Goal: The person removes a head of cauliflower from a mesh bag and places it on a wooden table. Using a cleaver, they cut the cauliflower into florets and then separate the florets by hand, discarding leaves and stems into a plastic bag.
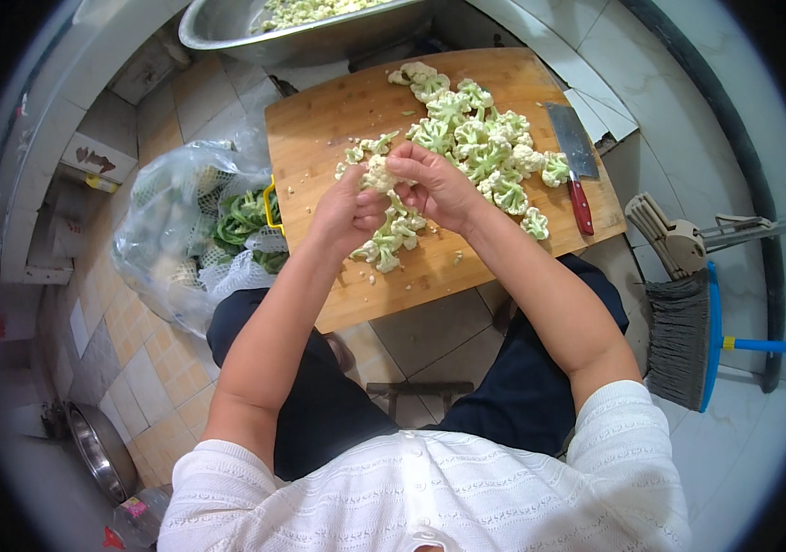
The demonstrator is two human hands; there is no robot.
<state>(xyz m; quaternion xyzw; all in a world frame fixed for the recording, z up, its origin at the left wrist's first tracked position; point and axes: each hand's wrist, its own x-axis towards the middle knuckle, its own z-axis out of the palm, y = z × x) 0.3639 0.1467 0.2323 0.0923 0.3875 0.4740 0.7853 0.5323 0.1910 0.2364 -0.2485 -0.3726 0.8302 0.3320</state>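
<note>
Between both my hands is a cauliflower floret [379, 175], pinched by the fingers just above a wooden cutting board [324, 131]. My left hand [350, 207] grips its left side; my right hand [438, 185] has thumb and fingertips on its right. Small florets [396, 234] lie under and in front of my hands, with a few more just beyond. To the right spreads a larger heap of cauliflower pieces [479, 141] with pale green stems. A cleaver [572, 141] with a red handle rests flat at the board's right side.
Left of the board stands a clear plastic bag [158, 207] with green leaves [241, 217] and white netting. A metal basin [310, 38] holding cauliflower pieces is beyond the board. At right are a blue broom [683, 338] and a mop head [666, 234]. A steel bowl [103, 448] sits lower left.
</note>
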